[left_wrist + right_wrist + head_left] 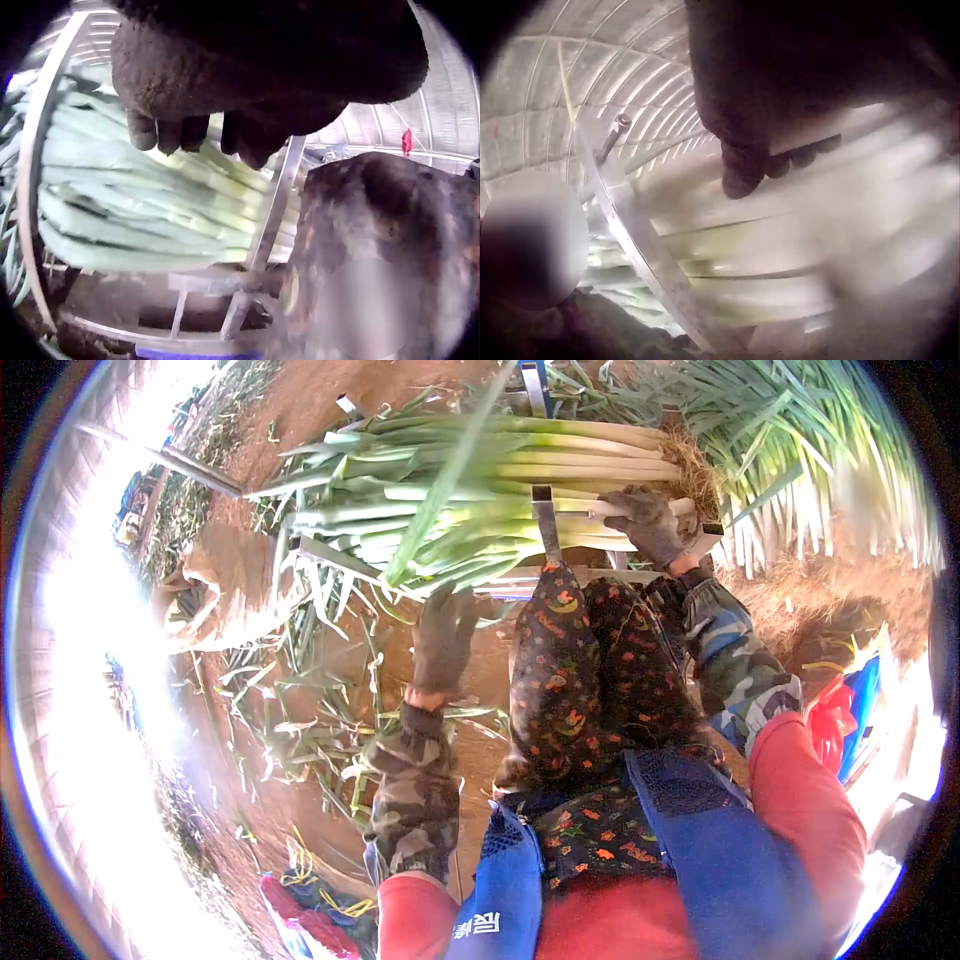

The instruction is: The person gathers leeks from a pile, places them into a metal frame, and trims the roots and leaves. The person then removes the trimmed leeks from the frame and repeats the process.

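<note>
A thick bundle of long green onions (pixel 470 475) lies across a metal rack, green leaves to the left, white stalks and roots to the right. At the white end my gloved right hand (pixel 645 525) grips a green onion stalk; in the right wrist view its thumb and fingertips (pixel 742 172) curl down over the blurred white stalks (pixel 772 247). My gloved left hand (pixel 443 640) hangs at the rack's near side, fingers loose and holding nothing. In the left wrist view, its fingertips (pixel 142 131) overlap the leaves (pixel 127 172). A blurred green leaf (pixel 445 485) slants up across the bundle.
Metal uprights (pixel 545 520) flank the bundle close by my knees. More green onions (pixel 840 450) are heaped at the far right. Trimmed leaves (pixel 300 700) litter the soil at left, near a pale sack (pixel 225 590). A red bag (pixel 830 725) lies at right.
</note>
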A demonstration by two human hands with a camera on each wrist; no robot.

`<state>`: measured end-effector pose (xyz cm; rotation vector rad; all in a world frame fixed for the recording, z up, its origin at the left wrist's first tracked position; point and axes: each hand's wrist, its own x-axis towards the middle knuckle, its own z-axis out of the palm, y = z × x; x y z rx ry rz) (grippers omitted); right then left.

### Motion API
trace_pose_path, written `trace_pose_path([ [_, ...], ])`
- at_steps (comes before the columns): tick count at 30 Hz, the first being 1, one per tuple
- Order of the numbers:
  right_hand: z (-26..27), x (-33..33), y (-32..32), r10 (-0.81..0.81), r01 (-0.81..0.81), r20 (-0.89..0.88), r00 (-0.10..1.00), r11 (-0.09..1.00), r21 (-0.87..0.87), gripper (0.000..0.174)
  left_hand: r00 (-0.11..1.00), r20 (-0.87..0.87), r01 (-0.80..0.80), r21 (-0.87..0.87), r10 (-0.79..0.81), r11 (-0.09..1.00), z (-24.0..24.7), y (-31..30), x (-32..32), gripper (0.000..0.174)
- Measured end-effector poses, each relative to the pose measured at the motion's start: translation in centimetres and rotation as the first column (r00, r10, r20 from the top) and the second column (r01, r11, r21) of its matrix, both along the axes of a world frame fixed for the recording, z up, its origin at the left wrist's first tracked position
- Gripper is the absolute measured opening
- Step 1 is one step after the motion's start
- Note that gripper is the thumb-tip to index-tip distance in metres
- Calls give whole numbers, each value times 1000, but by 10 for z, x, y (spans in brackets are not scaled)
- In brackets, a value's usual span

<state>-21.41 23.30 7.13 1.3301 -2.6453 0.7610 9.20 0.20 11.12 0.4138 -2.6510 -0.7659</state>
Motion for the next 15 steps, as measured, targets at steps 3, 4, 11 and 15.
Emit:
trace_pose_path([
  [3, -7, -6, 1, 104, -109, -32, 994, 971, -212, 34, 992, -62, 92, -198, -106, 976, 27, -4, -56, 36],
  [4, -10, -3, 2, 88, -89, -14, 996, 973, -213, 35, 985, -88, 122, -264, -150, 957, 27, -6, -71, 36],
  [11, -9, 6, 7, 44, -50, -54, 998, 993, -109, 36, 972, 155, -6, -739, 179, 673, 16, -45, -98, 65],
  [15, -19, -1, 8, 94, -98, -31, 995, 982, -163, 39, 920, 167, -40, -861, 356, 507, 19, -93, -77, 78],
])
